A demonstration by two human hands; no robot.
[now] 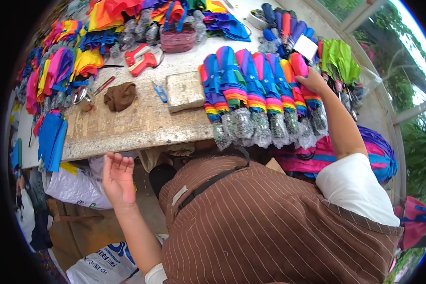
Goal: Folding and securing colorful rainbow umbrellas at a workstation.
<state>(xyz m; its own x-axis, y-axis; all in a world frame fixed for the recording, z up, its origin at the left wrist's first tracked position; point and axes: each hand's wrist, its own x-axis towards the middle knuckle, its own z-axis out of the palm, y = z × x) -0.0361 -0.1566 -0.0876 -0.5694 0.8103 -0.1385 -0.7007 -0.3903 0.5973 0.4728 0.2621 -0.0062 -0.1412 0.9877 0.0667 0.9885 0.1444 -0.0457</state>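
A row of folded rainbow umbrellas [258, 87] lies side by side on the worktable [128, 125], their handles wrapped in clear bubble film. At the right end of the row, my right hand [311, 80] is closed around the upper part of a pink and rainbow umbrella [298, 65]. My left hand [119, 177] hangs in front of the table's near edge, palm showing and fingers loosely bent, with nothing in it. Left of the umbrellas are a worn pale block [184, 91], small blue snips [160, 92] and a crumpled brown cloth [120, 96].
A red and white staple gun [140, 59] lies beyond the cloth. Piles of colourful umbrellas [57, 71] cover the left and far parts. Dark folded umbrellas [291, 28] and a green one [338, 59] stand at the right. White sacks [78, 187] sit below the table.
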